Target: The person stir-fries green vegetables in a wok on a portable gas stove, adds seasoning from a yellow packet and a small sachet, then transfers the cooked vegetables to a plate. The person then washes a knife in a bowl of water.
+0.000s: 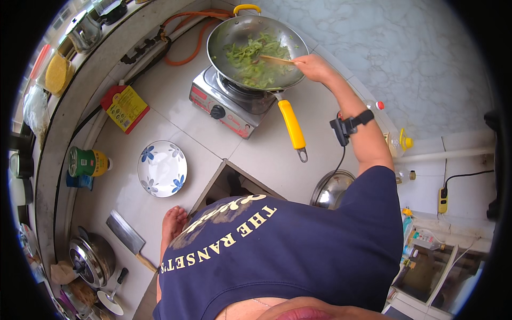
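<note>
My right hand (314,68) reaches over the wok's right rim, its fingers closed around a wooden spatula (276,60). The spatula's far end dips into chopped green vegetables (250,61) spread across the wok's bottom. The steel wok (226,40) has a yellow long handle (292,124) and a yellow loop handle at the back. It rests on a silver portable gas stove (224,109). Close to my body at the counter's front edge, my left hand (173,221) hangs with curled fingers and nothing visible in it. A white plate with blue flowers (162,168) lies beyond it.
A cleaver (126,232) lies left of my left hand. Further left stand a lidded steel pot (93,258), a green-and-yellow container (88,162) and a red-and-yellow package (125,108). An orange hose (184,61) runs behind the stove. A metal lid (333,189) sits under my right arm.
</note>
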{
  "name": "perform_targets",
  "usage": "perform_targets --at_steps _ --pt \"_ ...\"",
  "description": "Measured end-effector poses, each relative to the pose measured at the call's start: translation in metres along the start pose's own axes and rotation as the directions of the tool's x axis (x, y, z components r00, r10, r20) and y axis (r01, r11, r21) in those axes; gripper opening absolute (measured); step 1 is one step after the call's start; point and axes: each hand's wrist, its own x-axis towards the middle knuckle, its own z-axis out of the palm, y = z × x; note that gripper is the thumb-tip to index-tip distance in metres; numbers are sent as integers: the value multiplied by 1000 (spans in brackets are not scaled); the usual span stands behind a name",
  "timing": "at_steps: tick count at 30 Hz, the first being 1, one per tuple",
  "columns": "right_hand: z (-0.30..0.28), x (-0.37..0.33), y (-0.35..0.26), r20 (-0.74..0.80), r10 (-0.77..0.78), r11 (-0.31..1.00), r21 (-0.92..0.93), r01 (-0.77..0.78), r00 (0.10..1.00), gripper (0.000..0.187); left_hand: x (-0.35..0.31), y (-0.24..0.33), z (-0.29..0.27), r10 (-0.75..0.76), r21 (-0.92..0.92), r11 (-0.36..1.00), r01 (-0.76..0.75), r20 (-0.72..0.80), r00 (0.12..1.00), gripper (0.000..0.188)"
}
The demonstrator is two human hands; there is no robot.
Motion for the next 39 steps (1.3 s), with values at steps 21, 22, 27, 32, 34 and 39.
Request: perform_targets --at_steps 21,22,27,32,34,39 --pt "29 70 -28 -31 -81 994 -71 79 996 32 -12 -12 -1 -9 -9 1000 9 -25 1000 26" --pt "28 60 -32 -2 -93 994 66 92 996 33 -13 -13 -3 -5 -11 1000 5 -47 999 26" --pt "24 7 -40 210 -192 917 386 99 959 34 -19 -13 -4 14 -8 1000 -15 -32 999 28" --pt "17 -10 -22 -36 -112 994 3 112 993 33 -16 -1 0 38 6 999 -38 16 999 32" --pt "14 -21 -9 -54 -60 998 -11 60 997 34 -17 1 -1 45 -3 999 -45 33 998 33" --pt "9 -58 -9 -67 14 1000 -18 -16 998 43 -19 11 2 47 17 999 -48 80 996 33"
